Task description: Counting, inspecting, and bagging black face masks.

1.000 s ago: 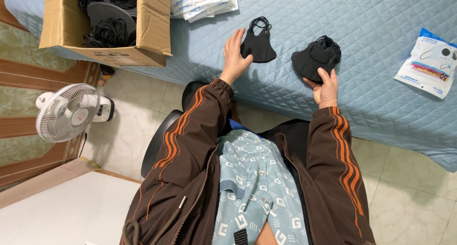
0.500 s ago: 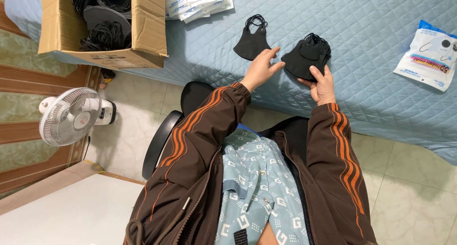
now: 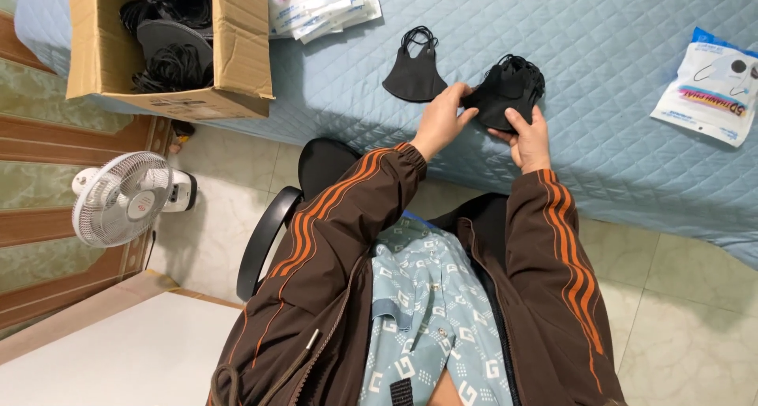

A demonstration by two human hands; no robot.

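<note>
Black face masks, a small stack point(image 3: 505, 94), sit on the blue quilted bed cover point(image 3: 600, 51), pinched between the left hand point(image 3: 439, 122) at the near-left edge and the right hand point(image 3: 529, 138) beneath. They look light, soft and floppy, best gripped by the fabric body, since the ear loops would tangle. A single mask point(image 3: 414, 74) lies just left.

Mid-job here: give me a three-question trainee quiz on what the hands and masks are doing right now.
1. True or false: the single black fabric mask lying flat on the light blue quilted bedcover is touched by a hand.
2. Which hands hold the small stack of black masks? A left hand only; B right hand only; C both.
3. What fills the brown cardboard box?

Key: 1 false, it lies apart. 2 C. 3 More black masks with ear loops.
</note>
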